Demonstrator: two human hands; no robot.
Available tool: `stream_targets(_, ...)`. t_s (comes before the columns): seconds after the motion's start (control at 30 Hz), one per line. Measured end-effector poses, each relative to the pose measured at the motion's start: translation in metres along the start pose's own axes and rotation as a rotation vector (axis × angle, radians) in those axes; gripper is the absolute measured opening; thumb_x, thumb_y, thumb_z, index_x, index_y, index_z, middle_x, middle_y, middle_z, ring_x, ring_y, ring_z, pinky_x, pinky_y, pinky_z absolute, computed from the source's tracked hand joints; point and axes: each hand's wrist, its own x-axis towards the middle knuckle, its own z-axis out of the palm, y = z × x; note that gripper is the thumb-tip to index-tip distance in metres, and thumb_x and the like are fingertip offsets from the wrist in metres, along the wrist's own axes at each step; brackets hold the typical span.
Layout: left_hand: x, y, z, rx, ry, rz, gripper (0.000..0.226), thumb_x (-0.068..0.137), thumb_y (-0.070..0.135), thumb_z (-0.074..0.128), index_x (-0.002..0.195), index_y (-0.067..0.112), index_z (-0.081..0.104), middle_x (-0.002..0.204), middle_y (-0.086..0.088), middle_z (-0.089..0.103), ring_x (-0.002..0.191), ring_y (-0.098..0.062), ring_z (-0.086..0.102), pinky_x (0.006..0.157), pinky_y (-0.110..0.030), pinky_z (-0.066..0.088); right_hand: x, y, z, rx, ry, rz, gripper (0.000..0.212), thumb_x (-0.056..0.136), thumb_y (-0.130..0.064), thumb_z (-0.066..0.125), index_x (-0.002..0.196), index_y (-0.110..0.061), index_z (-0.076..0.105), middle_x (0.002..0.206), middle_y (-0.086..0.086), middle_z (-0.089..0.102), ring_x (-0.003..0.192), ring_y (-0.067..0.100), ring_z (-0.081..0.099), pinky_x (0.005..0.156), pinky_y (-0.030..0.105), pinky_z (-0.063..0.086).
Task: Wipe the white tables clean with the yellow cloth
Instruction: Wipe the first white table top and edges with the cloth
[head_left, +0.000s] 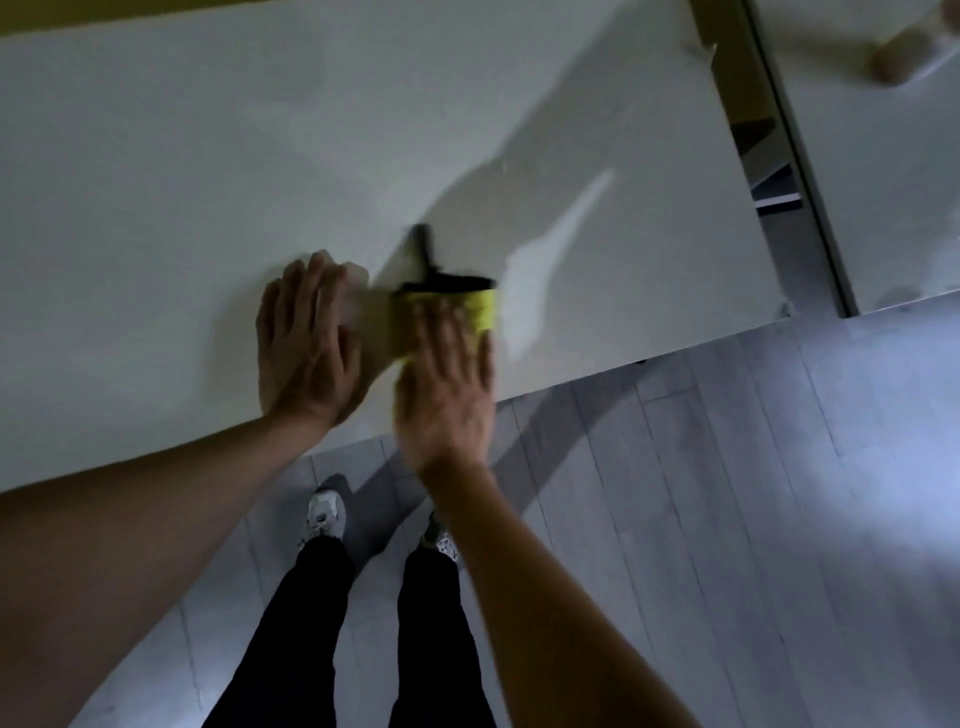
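A folded yellow cloth (475, 306) with a black edge lies near the front edge of the large white table (208, 182). My right hand (447, 384) lies flat on the cloth with fingers spread, pressing it onto the tabletop; the hand is blurred. My left hand (306, 338) rests flat on the table just left of the cloth, palm down, fingers apart, holding nothing. A thin dark strip (423, 244) sticks out from the cloth's far edge. A second white table (893, 182) stands at the right.
A narrow gap (769, 156) separates the two tables, with a metal rail along the right table's edge. Another person's hand (898, 57) shows blurred at the top right. Grey plank floor (727, 519) lies below, with my legs and shoes (324, 514) beside the table's front edge.
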Motion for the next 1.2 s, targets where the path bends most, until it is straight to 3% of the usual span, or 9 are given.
stream_targets(0.2, 0.0, -0.003, 0.004, 0.002, 0.023, 0.009, 0.064, 0.099, 0.031, 0.035, 0.161, 0.019, 0.029, 0.171, -0.007, 0.023, 0.158, -0.03, 0.019, 0.129, -0.047, 0.015, 0.004, 0.045, -0.011, 0.037, -0.059, -0.276, 0.062, 0.097, -0.035, 0.041, 0.157, -0.026, 0.028, 0.165, 0.001, 0.023, 0.155, 0.018, 0.01, 0.125, 0.049, 0.009)
stream_targets(0.3, 0.001, -0.003, 0.004, 0.028, 0.023, -0.008, 0.064, 0.098, 0.029, 0.033, 0.161, 0.02, 0.03, 0.171, -0.005, 0.023, 0.158, -0.028, 0.019, 0.129, -0.043, 0.012, 0.019, 0.117, -0.035, 0.045, 0.05, -0.095, 0.06, 0.095, -0.027, 0.046, 0.154, -0.025, 0.035, 0.162, 0.004, 0.031, 0.153, 0.02, 0.02, 0.123, 0.05, 0.016)
stream_targets(0.43, 0.002, -0.001, 0.003, 0.018, 0.005, -0.023, 0.065, 0.095, 0.027, 0.033, 0.16, 0.019, 0.031, 0.171, -0.006, 0.023, 0.158, -0.029, 0.019, 0.129, -0.044, 0.012, 0.037, 0.19, -0.064, 0.029, 0.125, 0.24, 0.057, 0.104, -0.037, 0.031, 0.159, -0.027, 0.02, 0.167, 0.001, 0.018, 0.155, 0.018, 0.009, 0.125, 0.048, 0.011)
stream_targets(0.6, 0.003, 0.006, -0.002, 0.018, 0.008, -0.015, 0.065, 0.096, 0.024, 0.034, 0.16, 0.015, 0.032, 0.169, -0.012, 0.026, 0.157, -0.032, 0.021, 0.128, -0.05, 0.016, 0.046, 0.152, -0.053, 0.027, 0.166, 0.438, 0.063, 0.105, -0.037, 0.033, 0.161, -0.025, 0.008, 0.168, 0.001, 0.006, 0.155, 0.019, 0.001, 0.125, 0.049, 0.004)
stream_targets(0.77, 0.0, 0.008, -0.006, 0.007, 0.053, -0.165, 0.064, 0.1, 0.026, 0.031, 0.162, 0.01, 0.028, 0.17, -0.02, 0.02, 0.156, -0.039, 0.021, 0.128, -0.051, 0.017, 0.028, 0.045, -0.017, 0.013, 0.001, 0.024, 0.061, 0.101, -0.033, 0.023, 0.16, -0.024, 0.013, 0.167, 0.001, 0.01, 0.155, 0.018, -0.002, 0.125, 0.05, 0.005)
stream_targets(0.9, 0.004, 0.011, -0.013, -0.036, 0.038, -0.237, 0.072, 0.096, 0.042, 0.038, 0.156, 0.003, 0.038, 0.165, -0.019, 0.034, 0.155, -0.038, 0.028, 0.127, -0.053, 0.021, 0.04, -0.017, 0.001, 0.086, -0.093, -0.332, 0.065, 0.094, -0.041, 0.044, 0.155, -0.024, 0.032, 0.164, 0.002, 0.026, 0.154, 0.021, 0.011, 0.125, 0.051, 0.008)
stream_targets(1.0, 0.011, 0.008, -0.016, -0.029, 0.071, -0.239, 0.06, 0.095, 0.029, 0.056, 0.148, 0.004, 0.046, 0.157, -0.02, 0.044, 0.146, -0.039, 0.039, 0.121, -0.051, 0.029, 0.067, -0.014, 0.001, 0.014, -0.14, -0.467, 0.068, 0.093, -0.044, 0.05, 0.156, -0.027, 0.029, 0.164, 0.0, 0.024, 0.155, 0.021, 0.01, 0.124, 0.05, 0.011)
stream_targets(1.1, 0.031, 0.0, -0.02, -0.017, 0.096, -0.22, 0.051, 0.091, 0.022, 0.046, 0.138, 0.003, 0.051, 0.147, -0.023, 0.048, 0.134, -0.043, 0.045, 0.11, -0.052, 0.035, 0.082, 0.016, -0.012, 0.039, -0.065, -0.393, 0.059, 0.098, -0.034, 0.041, 0.156, -0.029, 0.031, 0.164, -0.001, 0.025, 0.154, 0.019, 0.01, 0.125, 0.051, 0.009)
stream_targets(1.2, 0.068, -0.014, -0.021, 0.034, 0.049, -0.144, 0.059, 0.094, 0.024, 0.039, 0.149, 0.004, 0.044, 0.159, -0.023, 0.039, 0.145, -0.043, 0.037, 0.119, -0.053, 0.029, 0.099, 0.073, -0.029, 0.008, 0.02, -0.107, 0.063, 0.097, -0.031, 0.039, 0.158, -0.025, 0.025, 0.166, 0.0, 0.02, 0.154, 0.019, 0.01, 0.124, 0.05, 0.011)
